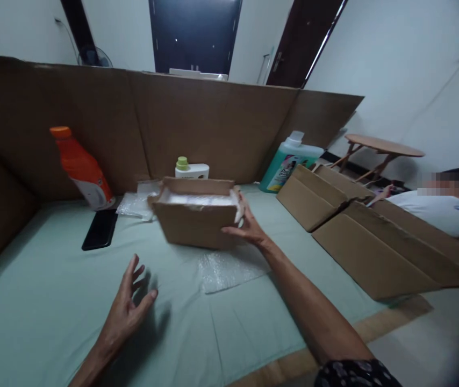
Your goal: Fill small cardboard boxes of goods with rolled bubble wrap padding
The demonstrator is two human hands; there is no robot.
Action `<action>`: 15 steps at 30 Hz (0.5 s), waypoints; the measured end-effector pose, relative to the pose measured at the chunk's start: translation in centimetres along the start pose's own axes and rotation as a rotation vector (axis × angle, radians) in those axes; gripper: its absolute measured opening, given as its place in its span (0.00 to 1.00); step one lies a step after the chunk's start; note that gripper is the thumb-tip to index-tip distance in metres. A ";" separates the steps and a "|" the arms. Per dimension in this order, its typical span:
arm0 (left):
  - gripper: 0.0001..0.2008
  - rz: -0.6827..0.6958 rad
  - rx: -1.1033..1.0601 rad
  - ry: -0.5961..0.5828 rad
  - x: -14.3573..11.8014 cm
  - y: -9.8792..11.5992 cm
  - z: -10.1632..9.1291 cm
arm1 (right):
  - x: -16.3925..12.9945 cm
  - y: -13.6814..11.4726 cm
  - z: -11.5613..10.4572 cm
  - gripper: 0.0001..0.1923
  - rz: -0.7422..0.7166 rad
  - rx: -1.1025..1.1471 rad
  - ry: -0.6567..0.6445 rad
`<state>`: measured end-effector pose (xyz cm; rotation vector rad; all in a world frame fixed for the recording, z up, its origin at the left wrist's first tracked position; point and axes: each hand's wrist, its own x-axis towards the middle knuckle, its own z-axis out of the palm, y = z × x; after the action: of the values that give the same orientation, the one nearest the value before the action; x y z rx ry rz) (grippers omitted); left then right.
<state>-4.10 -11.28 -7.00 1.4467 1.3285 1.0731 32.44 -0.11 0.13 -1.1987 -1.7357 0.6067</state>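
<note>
**Holding a cardboard box at its right end**

Gripping the small cardboard box [195,215] by its right end, the right hand [248,226] wrapped fingers over the rim; the box sat mid-table on the pale green cloth [44,301]. Nearer the camera, the left hand [127,309] hovered open, holding nothing. A black phone [100,229] lay beside an orange bottle [82,167].

Matt brown cardboard box [194,219], crinkly clear plastic wrap [229,270], pale cloth [44,301].

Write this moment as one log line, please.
right hand: gripping cardboard box side | left hand: open, empty | box: tilted on green sheet
</note>
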 end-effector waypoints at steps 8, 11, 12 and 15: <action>0.26 0.020 0.172 -0.052 -0.6 -3.3 1.0 | -3.8 7.3 -13.4 0.66 0.239 -0.210 0.605; 0.21 0.073 0.204 -0.066 -0.5 -3.4 0.9 | -5.2 8.5 -14.7 0.66 0.340 -0.393 0.793; 0.20 0.083 0.214 -0.067 -0.5 -3.5 0.9 | -5.4 8.8 -14.8 0.66 0.368 -0.433 0.823; 0.20 0.091 0.239 -0.071 -0.7 -3.6 0.7 | -5.7 9.2 -14.8 0.65 0.396 -0.512 0.852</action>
<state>-4.32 -11.84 -10.73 1.7202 1.3867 0.9349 50.36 -2.96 -2.61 -1.8329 -0.9344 -0.1720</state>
